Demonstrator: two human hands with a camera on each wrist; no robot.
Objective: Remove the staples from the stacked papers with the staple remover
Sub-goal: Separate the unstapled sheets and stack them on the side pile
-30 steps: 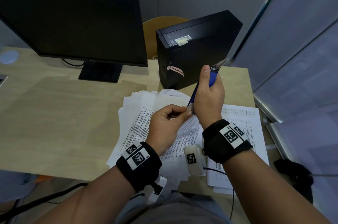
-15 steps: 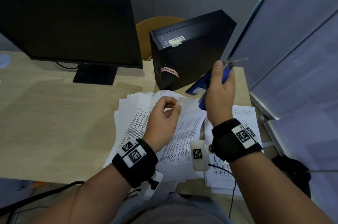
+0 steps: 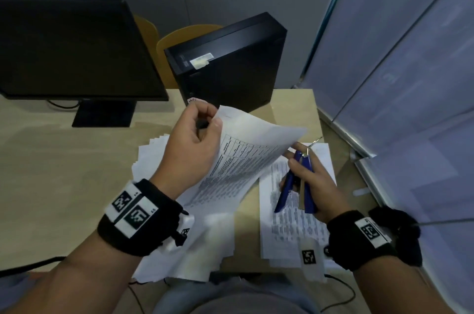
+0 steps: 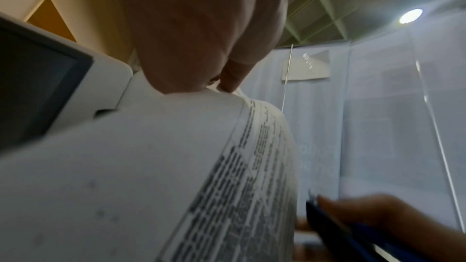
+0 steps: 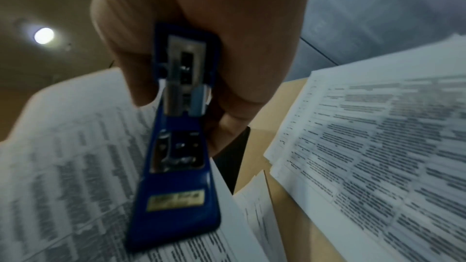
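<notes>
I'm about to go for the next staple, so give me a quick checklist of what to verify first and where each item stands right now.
1. Left hand pinches the lifted sheet at its corner: ok.
2. Right hand grips the staple remover: ok.
3. Remover clear of the sheet: cannot tell.
4. Right pile lies flat on the desk: ok.
5. Left pile squared up: not ok, fanned out.
6. Next staple in sight: cannot tell.
</notes>
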